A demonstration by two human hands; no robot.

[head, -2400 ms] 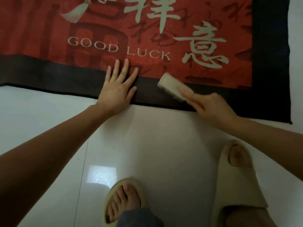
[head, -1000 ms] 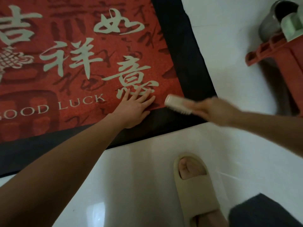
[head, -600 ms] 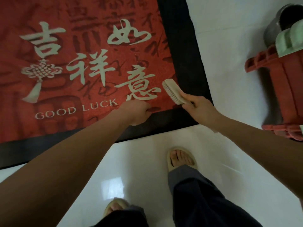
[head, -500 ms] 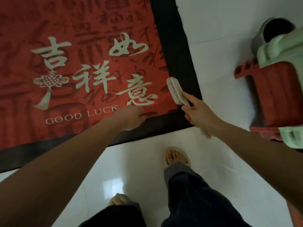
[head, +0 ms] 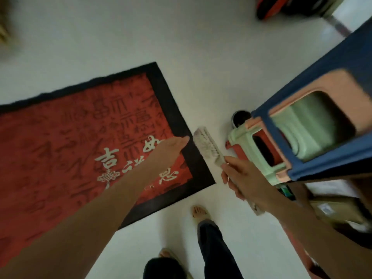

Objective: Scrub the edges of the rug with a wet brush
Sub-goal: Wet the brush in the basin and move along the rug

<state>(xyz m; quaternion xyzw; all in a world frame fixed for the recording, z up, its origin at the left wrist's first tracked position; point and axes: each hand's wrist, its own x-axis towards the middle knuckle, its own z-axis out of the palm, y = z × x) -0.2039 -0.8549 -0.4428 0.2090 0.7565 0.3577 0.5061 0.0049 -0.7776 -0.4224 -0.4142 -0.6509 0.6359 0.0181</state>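
Observation:
The red rug (head: 60, 150) with pale characters and a black border lies on the white floor, its right edge (head: 179, 125) running diagonally. My right hand (head: 243, 178) grips the handle of a pale scrub brush (head: 207, 147), whose bristle head hangs over the floor just right of the rug's right border. My left hand (head: 171, 147) reaches over the rug's right side with fingers extended and together, fingertips at the black border, holding nothing. Whether it touches the rug I cannot tell.
Stacked plastic stools, blue (head: 326, 109), pale green (head: 253, 150) and red (head: 237, 148), stand close on the right of the brush. A dark round container (head: 240, 117) sits behind them. My feet in slippers (head: 200, 213) are on the white tiles (head: 201, 57) below the rug's corner.
The view has risen and swung, showing the rug's far right corner. My right hand carried the brush from the near right corner to beside the right edge. My left hand shifted toward the right border.

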